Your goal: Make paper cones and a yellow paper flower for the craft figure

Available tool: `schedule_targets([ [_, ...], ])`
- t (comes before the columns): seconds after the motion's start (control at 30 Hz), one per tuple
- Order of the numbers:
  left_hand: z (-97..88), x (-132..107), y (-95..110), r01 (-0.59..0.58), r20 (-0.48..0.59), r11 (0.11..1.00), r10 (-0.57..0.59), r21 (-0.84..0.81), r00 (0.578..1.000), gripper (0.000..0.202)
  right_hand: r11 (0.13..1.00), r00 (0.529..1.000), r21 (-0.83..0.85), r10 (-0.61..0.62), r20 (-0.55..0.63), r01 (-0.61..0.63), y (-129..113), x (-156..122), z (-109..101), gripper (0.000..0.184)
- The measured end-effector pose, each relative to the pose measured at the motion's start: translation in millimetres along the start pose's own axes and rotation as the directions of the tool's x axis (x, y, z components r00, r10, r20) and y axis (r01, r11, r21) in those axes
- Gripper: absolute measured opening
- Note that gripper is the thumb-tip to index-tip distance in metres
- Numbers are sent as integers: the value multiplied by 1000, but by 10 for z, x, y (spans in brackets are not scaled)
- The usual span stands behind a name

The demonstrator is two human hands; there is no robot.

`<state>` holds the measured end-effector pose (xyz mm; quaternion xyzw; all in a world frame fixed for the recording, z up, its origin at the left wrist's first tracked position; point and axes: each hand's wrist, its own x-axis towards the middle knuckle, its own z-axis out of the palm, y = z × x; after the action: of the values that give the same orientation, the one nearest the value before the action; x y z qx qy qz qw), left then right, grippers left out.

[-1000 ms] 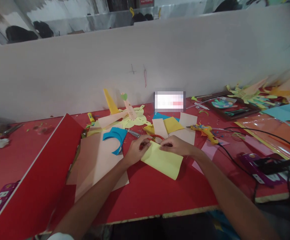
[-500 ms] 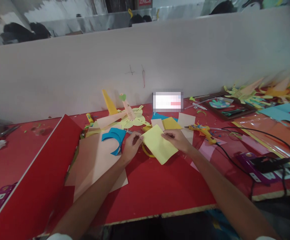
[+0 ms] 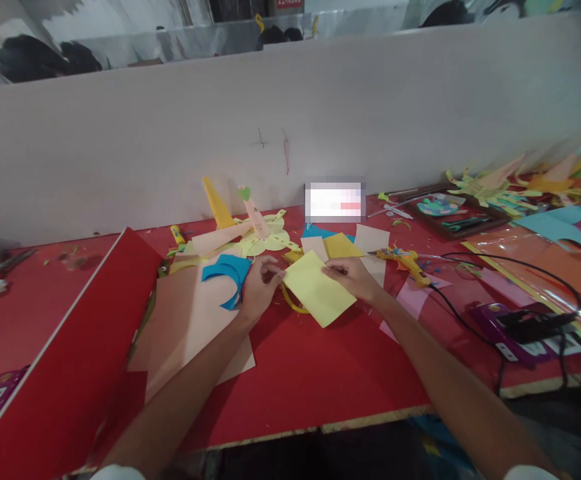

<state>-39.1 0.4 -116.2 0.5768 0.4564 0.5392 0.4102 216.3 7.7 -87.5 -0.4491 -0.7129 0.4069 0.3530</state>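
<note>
A pale yellow sheet of paper (image 3: 320,290) is held up above the red table, turned so one corner points toward me. My left hand (image 3: 263,287) pinches its left corner between thumb and finger. At the upper right edge, my right hand (image 3: 353,277) grips the same sheet. Beneath the paper, a yellow ring-shaped piece (image 3: 294,303) is partly hidden. Blue cut paper (image 3: 230,273) with a curved strip lies just left of my left hand, on large peach sheets (image 3: 185,320). Behind the hands stands a peach paper cone (image 3: 257,217) on a yellow flower-shaped base.
To the right lies a yellow glue gun (image 3: 405,260) with a black cord, near a purple box (image 3: 510,333). A red board (image 3: 70,360) stands upright at the left. A white partition (image 3: 170,153) closes off the back. A dark tray (image 3: 455,217) holds tools.
The paper and both hands stay in nearly the same position; the left fingers have shifted slightly at the corner. The whole view has moved a little.
</note>
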Motion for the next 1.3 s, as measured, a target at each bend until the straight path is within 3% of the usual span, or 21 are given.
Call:
schedule_targets([
  [0.27,-15,-8,67,63,20,997,-62,-35,998,39,1000,1000,30,-10,-11,10,-13,-14,77,55],
  [0.4,-48,-24,96,60,152,995,-72,81,986,49,999,999,38,-4,-35,5,-20,-23,100,56],
  [0.57,-77,-30,96,-14,147,980,-16,197,989,53,999,1000,45,4,-15,-3,-24,-18,82,56],
  [0.83,-54,-64,159,-11,282,983,-42,185,958,57,948,991,298,88,103,-115,-38,-20,128,61],
  [1.13,-27,-73,200,-44,284,973,-23,228,959,57,984,996,167,75,-40,-68,37,23,222,61],
  [1.3,-27,-61,199,32,233,995,-53,94,971,59,992,995,129,2,-96,11,-76,-14,248,63],
])
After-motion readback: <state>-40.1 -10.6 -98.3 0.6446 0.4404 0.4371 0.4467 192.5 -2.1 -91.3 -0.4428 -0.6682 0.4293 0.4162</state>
